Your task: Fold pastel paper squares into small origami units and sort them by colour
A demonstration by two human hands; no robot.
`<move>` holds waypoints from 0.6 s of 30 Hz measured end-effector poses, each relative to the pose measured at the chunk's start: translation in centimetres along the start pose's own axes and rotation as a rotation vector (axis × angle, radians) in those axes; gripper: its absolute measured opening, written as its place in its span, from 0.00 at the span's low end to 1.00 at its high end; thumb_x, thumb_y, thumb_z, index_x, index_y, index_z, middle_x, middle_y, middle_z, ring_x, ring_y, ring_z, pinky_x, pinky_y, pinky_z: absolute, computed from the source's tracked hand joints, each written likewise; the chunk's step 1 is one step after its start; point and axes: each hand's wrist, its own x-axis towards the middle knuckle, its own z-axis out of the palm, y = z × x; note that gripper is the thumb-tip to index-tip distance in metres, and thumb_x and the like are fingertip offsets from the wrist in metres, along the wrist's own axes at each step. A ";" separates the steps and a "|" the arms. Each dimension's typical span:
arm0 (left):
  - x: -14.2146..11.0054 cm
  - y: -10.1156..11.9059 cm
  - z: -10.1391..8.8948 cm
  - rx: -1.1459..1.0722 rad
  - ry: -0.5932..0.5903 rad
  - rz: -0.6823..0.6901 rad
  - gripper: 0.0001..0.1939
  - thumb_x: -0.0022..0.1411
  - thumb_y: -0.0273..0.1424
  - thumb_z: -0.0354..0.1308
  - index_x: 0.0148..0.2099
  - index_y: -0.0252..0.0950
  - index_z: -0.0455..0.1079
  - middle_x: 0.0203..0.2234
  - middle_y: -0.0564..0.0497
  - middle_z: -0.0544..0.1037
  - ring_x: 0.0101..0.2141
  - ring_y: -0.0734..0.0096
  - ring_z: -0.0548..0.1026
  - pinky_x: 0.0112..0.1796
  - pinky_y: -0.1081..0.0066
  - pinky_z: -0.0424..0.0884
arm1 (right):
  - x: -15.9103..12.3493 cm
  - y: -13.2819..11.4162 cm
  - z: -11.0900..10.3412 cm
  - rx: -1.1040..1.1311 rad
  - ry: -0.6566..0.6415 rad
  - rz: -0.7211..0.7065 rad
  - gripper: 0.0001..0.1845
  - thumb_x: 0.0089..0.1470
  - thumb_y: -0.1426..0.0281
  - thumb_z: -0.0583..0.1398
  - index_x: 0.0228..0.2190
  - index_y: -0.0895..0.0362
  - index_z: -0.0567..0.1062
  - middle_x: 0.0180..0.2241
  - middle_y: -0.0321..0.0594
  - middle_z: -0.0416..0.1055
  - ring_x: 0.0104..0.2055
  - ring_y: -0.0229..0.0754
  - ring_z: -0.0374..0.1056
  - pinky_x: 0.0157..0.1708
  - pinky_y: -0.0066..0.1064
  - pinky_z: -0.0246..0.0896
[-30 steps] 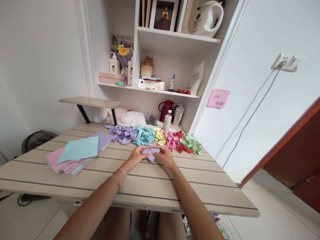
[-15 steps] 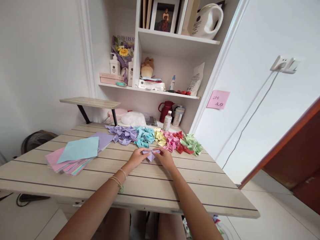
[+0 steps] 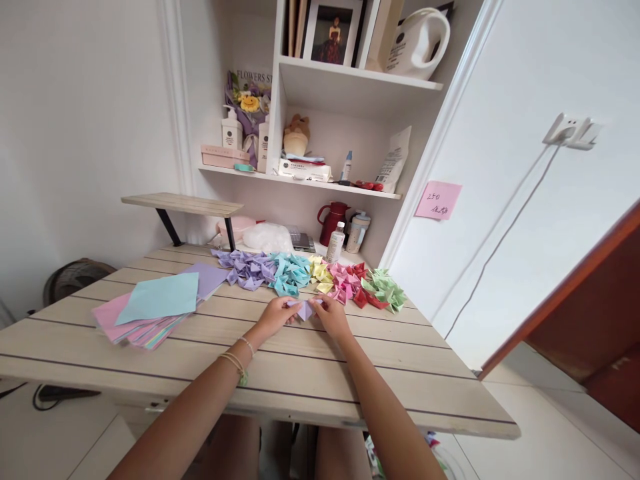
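Observation:
Between my two hands is a small folded purple paper, its point facing down toward me. My left hand pinches its left end, while the fingers of my right hand close on its right end. Just beyond my hands lies a row of folded paper pieces: purple ones, blue ones, yellow ones, pink ones, red ones and green ones. My fingers cover both ends of the purple paper.
Left of my hands, a fanned stack of coloured paper sheets rests on the slatted wooden table. A small raised shelf stands behind it. Along the back are a clear bottle, a red jug and a plastic bag.
The purple paper has been flattened or shifted slightly between my fingers and looks a little shorter from top to bottom. Both hands keep nearly the same place.

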 end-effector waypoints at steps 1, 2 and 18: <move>0.0 0.0 0.0 0.005 0.004 0.006 0.17 0.47 0.41 0.62 0.33 0.31 0.71 0.16 0.54 0.71 0.17 0.77 0.66 0.20 0.77 0.61 | 0.0 0.0 0.0 -0.008 -0.007 -0.004 0.22 0.49 0.53 0.54 0.28 0.60 0.75 0.15 0.35 0.66 0.19 0.37 0.61 0.21 0.27 0.55; 0.0 0.0 0.0 0.011 0.006 0.011 0.17 0.47 0.41 0.62 0.33 0.31 0.71 0.16 0.54 0.71 0.17 0.77 0.67 0.20 0.77 0.61 | 0.0 -0.1 0.0 -0.013 -0.015 -0.007 0.23 0.49 0.52 0.54 0.27 0.59 0.75 0.14 0.35 0.66 0.19 0.37 0.61 0.21 0.27 0.54; -0.2 -0.1 0.0 0.093 -0.004 0.032 0.19 0.48 0.41 0.61 0.36 0.31 0.72 0.18 0.53 0.73 0.19 0.73 0.69 0.22 0.75 0.63 | -0.1 -0.1 0.1 -0.027 -0.032 0.006 0.30 0.55 0.50 0.45 0.26 0.59 0.74 0.16 0.36 0.66 0.19 0.37 0.62 0.21 0.27 0.53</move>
